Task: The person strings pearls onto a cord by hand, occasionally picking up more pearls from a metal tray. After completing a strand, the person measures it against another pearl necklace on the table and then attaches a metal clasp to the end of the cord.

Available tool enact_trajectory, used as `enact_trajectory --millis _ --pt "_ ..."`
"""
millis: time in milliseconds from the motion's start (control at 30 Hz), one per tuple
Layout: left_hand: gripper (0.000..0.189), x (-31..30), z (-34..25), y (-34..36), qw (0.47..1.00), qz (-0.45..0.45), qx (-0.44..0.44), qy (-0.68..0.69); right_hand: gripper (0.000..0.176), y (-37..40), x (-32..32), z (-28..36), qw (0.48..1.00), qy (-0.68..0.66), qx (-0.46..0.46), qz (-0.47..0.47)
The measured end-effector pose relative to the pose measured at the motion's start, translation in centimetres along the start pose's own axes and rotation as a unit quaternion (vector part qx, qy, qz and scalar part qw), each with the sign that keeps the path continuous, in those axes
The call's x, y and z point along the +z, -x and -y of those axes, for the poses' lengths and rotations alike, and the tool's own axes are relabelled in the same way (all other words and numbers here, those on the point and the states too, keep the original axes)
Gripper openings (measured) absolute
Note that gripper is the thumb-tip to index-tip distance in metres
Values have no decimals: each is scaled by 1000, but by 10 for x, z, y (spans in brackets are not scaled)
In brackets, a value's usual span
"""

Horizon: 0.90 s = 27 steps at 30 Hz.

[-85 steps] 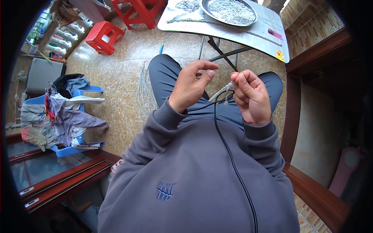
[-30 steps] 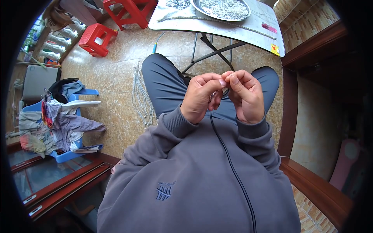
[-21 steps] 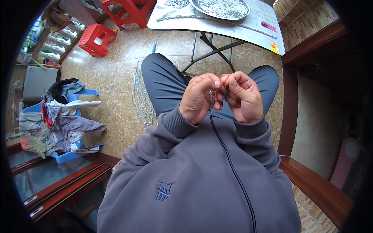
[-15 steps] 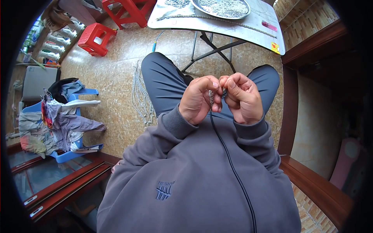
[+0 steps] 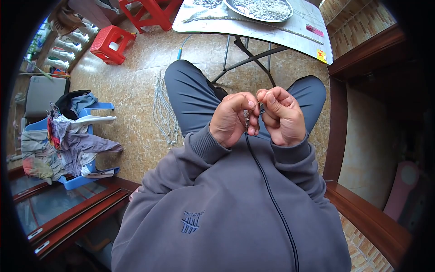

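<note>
My left hand (image 5: pixel 230 119) is closed around a short silvery beaded strand (image 5: pixel 246 120), which shows between the thumb and the curled fingers. Close beside it, above my lap, my right hand (image 5: pixel 286 117) pinches with thumb and forefinger. A thin thread (image 5: pixel 257 104) seems to span the small gap between the two hands, its end hidden in the right fingertips. Just below the hands, a black cord (image 5: pixel 272 195) runs down over my sweatshirt.
Ahead stands a folding table (image 5: pixel 213 27) with a metal tray (image 5: pixel 290 17) of silvery beads, a long beaded strand (image 5: pixel 285 30) and a pink lighter-like object (image 5: pixel 314 30). Silvery strands (image 5: pixel 165 111) lie on the floor. Clothes cover a blue chair (image 5: pixel 74 182); a red stool (image 5: pixel 108 44) stands farther back.
My right hand has drawn slightly away from the left, and the thin thread now shows between them. The left hand keeps its hold on the beaded strand.
</note>
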<state>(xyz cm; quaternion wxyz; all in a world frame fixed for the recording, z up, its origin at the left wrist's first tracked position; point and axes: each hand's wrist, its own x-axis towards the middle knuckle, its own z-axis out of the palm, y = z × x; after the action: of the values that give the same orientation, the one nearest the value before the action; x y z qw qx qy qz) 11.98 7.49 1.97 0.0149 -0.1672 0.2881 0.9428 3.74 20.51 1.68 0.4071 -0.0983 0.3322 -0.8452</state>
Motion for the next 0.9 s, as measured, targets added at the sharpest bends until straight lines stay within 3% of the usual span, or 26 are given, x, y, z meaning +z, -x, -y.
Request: enact_trajectory --millis 267,433,567,900 --pt "17 5 -7 0 998 -1 49 -32 12 -9 4 19 996 90 6 -24" --pt "12 5 -11 1 982 12 109 -155 12 -9 7 26 989 142 -32 -33" --pt "15 7 -5 1 919 -3 252 -303 12 -10 5 29 988 142 -35 -40" --pt "20 -2 -7 -4 806 -38 328 -492 13 -11 1 27 983 177 -30 -37"
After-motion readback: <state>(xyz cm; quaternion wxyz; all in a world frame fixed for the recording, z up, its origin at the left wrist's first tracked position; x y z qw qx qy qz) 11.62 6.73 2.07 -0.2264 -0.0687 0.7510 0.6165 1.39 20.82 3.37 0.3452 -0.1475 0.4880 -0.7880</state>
